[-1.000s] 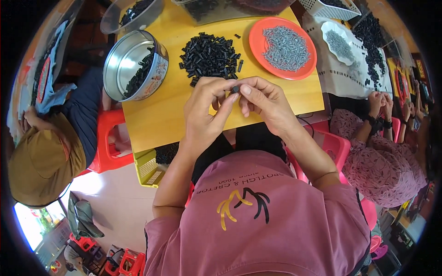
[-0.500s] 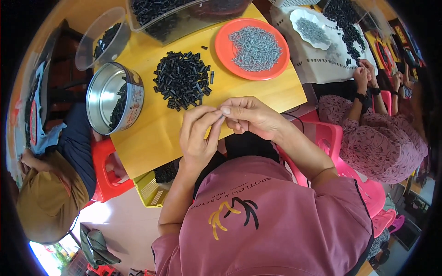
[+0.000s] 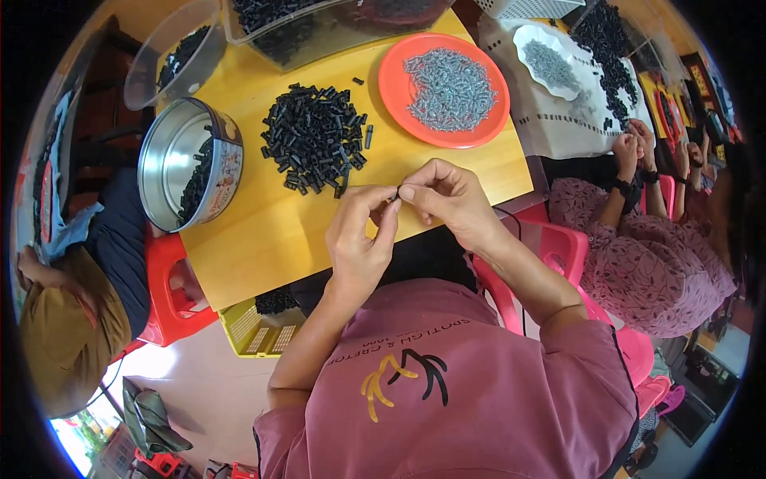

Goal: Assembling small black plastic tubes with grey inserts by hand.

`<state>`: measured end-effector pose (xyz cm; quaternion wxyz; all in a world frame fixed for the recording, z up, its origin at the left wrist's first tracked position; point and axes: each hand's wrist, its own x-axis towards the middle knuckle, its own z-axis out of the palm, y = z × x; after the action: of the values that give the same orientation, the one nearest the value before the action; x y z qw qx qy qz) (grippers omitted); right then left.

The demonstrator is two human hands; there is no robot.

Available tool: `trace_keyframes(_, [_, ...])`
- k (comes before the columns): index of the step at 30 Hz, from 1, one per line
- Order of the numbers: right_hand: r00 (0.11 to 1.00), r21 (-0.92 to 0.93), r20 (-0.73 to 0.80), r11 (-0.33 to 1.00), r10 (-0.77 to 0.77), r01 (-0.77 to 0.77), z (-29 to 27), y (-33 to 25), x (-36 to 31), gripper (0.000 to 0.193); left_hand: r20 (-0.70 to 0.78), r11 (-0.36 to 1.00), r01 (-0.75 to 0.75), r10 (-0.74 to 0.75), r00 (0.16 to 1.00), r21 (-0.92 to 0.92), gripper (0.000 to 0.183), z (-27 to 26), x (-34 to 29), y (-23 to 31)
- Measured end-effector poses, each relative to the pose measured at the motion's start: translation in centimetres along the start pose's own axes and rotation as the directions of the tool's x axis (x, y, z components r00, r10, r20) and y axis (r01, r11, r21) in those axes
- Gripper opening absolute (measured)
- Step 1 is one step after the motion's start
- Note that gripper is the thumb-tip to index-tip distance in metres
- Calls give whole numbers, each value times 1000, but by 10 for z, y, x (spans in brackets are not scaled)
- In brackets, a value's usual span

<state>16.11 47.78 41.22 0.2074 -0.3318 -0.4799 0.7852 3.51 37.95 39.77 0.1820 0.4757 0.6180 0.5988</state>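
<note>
In front of me, just past the near edge of the yellow table, my two hands meet fingertip to fingertip. A small black piece (image 3: 395,195) shows between them. My left hand (image 3: 357,233) pinches it between thumb and forefinger. My right hand (image 3: 453,201) has its thumb and forefinger closed on the same piece from the other side. Beyond my left hand lies a heap of small black tube-shaped pieces (image 3: 313,137). To the right of the heap, a red plate (image 3: 389,94) holds a spread of small silvery-grey pieces (image 3: 453,88), too small to name.
A round metal tin (image 3: 226,180) with black pieces stands left of the heap. Behind are a clear round tub (image 3: 144,72) and a large clear bin (image 3: 319,49). A yellow basket (image 3: 254,331) sits below the table edge. Other people sit at left and right, one beside a cloth-covered table (image 3: 550,132).
My joined hands have shifted slightly right, and the black piece between the fingertips now shows more plainly. The view has tilted a little; the heap and plate look the same.
</note>
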Motion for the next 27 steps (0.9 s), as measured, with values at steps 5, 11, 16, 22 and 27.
trace_keyframes(5, [983,-342,52,922,-175,182,-12,-16,14,12,16,992,100,-99,995,-72,17,-2,1,-16])
trace_keyframes(11, [879,-870,127,374,-459,322,-42,-63,79,12,35,963,226,-223,974,-150,14,-7,-7,-34])
trace_keyframes(16, [833,-912,409,-134,-373,387,-39,-71,104,14,41,962,220,-216,976,-163,14,-7,-7,-36])
trace_keyframes(22, [871,-880,430,-323,-239,347,-34,-70,116,12,35,960,214,-211,977,-178,14,-7,-6,-34])
trace_keyframes(27, [857,-874,453,-312,-245,373,-40,-66,120,14,42,952,216,-212,976,-215,14,-9,-1,-33])
